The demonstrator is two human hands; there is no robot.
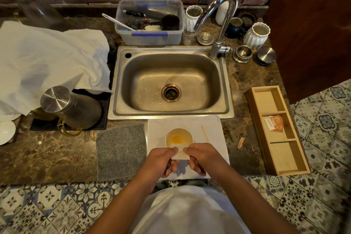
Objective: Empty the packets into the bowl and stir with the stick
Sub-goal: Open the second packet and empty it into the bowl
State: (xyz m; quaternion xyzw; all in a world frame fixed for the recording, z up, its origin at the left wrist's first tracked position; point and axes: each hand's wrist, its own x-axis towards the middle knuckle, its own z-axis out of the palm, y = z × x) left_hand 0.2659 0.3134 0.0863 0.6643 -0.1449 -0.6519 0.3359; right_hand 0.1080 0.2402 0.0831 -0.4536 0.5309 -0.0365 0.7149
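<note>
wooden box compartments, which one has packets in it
The middle compartment of the wooden box: orange and white packets lie in it, while the compartments at either end show only bare wood.

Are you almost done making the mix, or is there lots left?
About halfway, it seems. The bowl already holds orange powder, and a torn-off strip lies on the counter. Right now the left hand and right hand pinch a white packet beside the bowl. The orange packets wait in the wooden tray, and the stick lies unused.
</note>
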